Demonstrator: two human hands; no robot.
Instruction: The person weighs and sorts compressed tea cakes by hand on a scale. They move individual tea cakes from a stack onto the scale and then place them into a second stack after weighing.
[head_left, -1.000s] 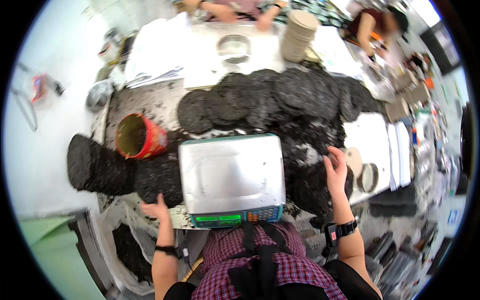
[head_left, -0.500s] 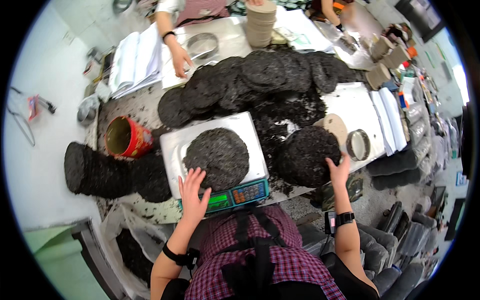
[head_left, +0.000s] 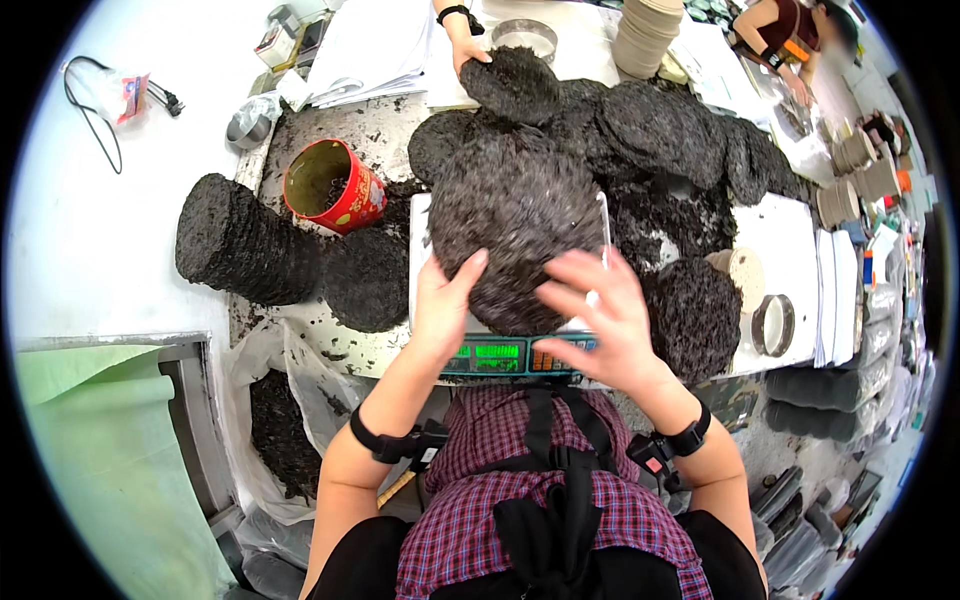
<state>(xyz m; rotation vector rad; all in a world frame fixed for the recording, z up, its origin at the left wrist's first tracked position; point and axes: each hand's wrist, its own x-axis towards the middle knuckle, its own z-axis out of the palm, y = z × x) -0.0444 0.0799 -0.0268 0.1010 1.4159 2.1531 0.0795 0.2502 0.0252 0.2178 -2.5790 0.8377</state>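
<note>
A round, dark, fibrous disc that looks like dried seaweed [head_left: 515, 215] is raised above the white pan of a digital scale [head_left: 424, 235], hiding most of it. My left hand [head_left: 443, 305] grips the disc's lower left edge, thumb on top and fingers underneath. Close to its lower right edge is my right hand [head_left: 610, 325], slightly blurred, fingers spread and not closed on anything. The scale's green display [head_left: 490, 353] is lit. More seaweed discs [head_left: 695, 310] lie piled to the right of the scale.
A row of overlapping discs [head_left: 660, 125] lies behind the scale. Across the table a co-worker's hand [head_left: 467, 50] holds another disc [head_left: 512, 85]. Left are a red can [head_left: 352, 200] and a disc stack [head_left: 225, 240]. A metal ring [head_left: 773, 325] lies right; a plastic-lined bag [head_left: 255, 400] stands below.
The disc on the scale has come up into my left hand. My right hand has moved left from the right-hand pile. The co-worker's hand now holds a disc. My view has shifted.
</note>
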